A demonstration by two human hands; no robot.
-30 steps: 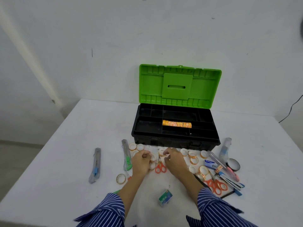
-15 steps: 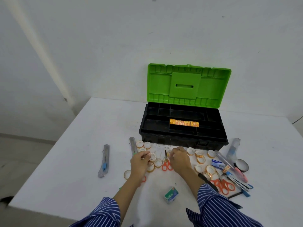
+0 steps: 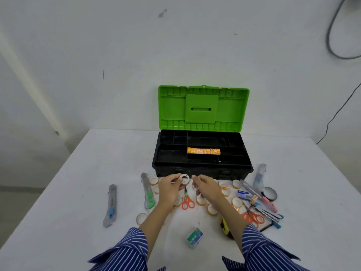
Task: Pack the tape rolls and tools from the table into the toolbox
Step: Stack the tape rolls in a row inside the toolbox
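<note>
**Left hand lifts a tape roll in front of the open toolbox**

Nearest the front edge of the white surface (image 3: 58,202) lies a small green-and-white box (image 3: 194,237), between two blue striped sleeves. A little farther in, loose tape rolls (image 3: 201,200) are scattered across the middle, with small orange scissors (image 3: 188,202) among them. Toward the left edge lie two utility knives, one with a blue slider (image 3: 111,204) and one with a green slider (image 3: 147,190). Toward the right edge sits a pile of pens and tools (image 3: 261,204), a second pair of orange scissors (image 3: 253,217) and a roll of black tape (image 3: 270,194).

Above the scattered rolls, the left hand (image 3: 169,189) pinches a pale tape roll (image 3: 184,178) in its curled fingers, raised off the surface. The right hand (image 3: 205,185) is beside it with fingers curled; whether it grips anything I cannot tell.

Behind the hands, toward the far edge, stands the black toolbox (image 3: 202,155) with its green lid (image 3: 203,108) upright. A row of orange tape rolls (image 3: 203,151) lies in a middle compartment of its tray.
</note>
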